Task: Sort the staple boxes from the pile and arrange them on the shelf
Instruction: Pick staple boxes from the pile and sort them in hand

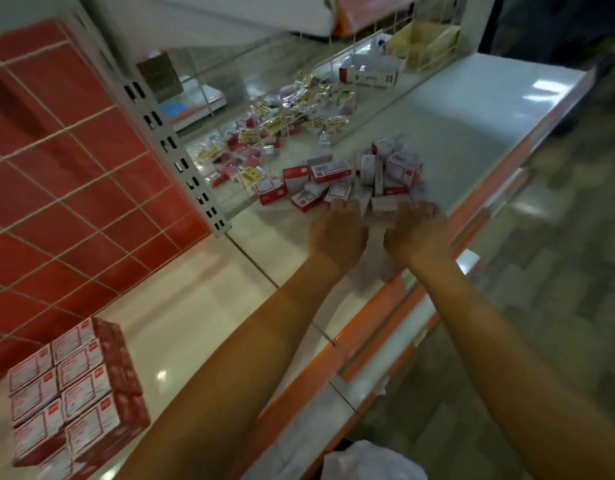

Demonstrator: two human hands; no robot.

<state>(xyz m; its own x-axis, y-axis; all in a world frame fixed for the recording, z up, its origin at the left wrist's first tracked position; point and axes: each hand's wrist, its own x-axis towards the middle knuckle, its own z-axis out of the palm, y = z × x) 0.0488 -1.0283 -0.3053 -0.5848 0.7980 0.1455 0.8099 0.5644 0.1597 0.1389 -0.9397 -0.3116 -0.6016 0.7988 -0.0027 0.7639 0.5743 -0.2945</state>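
Note:
A loose pile of small red-and-white staple boxes point(361, 180) lies on the white shelf point(472, 109). Both my hands reach its near edge, backs up. My left hand point(337, 232) rests with its fingertips at the closest boxes. My right hand point(417, 230) sits beside it, fingers curled over pale boxes point(382, 211) that lie between the two hands. Motion blur hides whether either hand grips a box. A tidy stack of the same boxes point(77, 389) stands on the shelf at the lower left.
Beyond a wire divider point(334, 98) lies a heap of yellow-and-red packets point(282, 126). A larger red-and-white carton point(368, 76) sits at the back. A red panel behind a wire grid point(74, 174) fills the left. The orange shelf edge point(385, 306) runs diagonally; floor on the right.

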